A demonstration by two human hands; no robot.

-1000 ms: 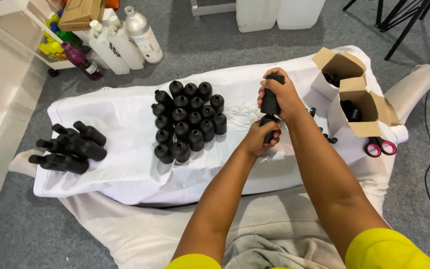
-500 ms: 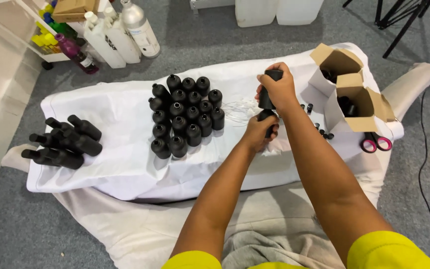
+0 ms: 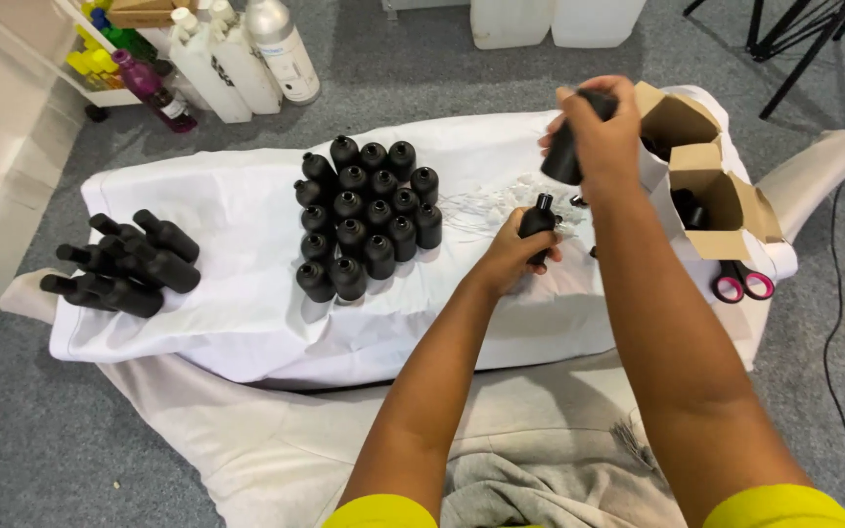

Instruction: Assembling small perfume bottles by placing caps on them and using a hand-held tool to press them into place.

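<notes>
My left hand (image 3: pixel 512 252) grips a small black bottle (image 3: pixel 538 217) upright just above the white cloth (image 3: pixel 246 215). My right hand (image 3: pixel 599 132) is raised higher and holds a second black bottle (image 3: pixel 563 154), close to the open cardboard boxes (image 3: pixel 706 176). A cluster of several upright black bottles (image 3: pixel 369 215) stands on the cloth to the left of my hands. Thin clear strips (image 3: pixel 486 203) lie scattered between that cluster and my left hand.
A pile of black bottles (image 3: pixel 124 264) lies on its side at the cloth's left end. Pink-handled scissors (image 3: pixel 743 284) rest by the boxes. White and coloured bottles (image 3: pixel 217 54) stand on the grey floor behind. A tripod (image 3: pixel 804 49) and cable stand at right.
My hands held the bottles together over the cloth; now they have come apart. The right hand has lifted one bottle up toward the boxes while the left keeps another low.
</notes>
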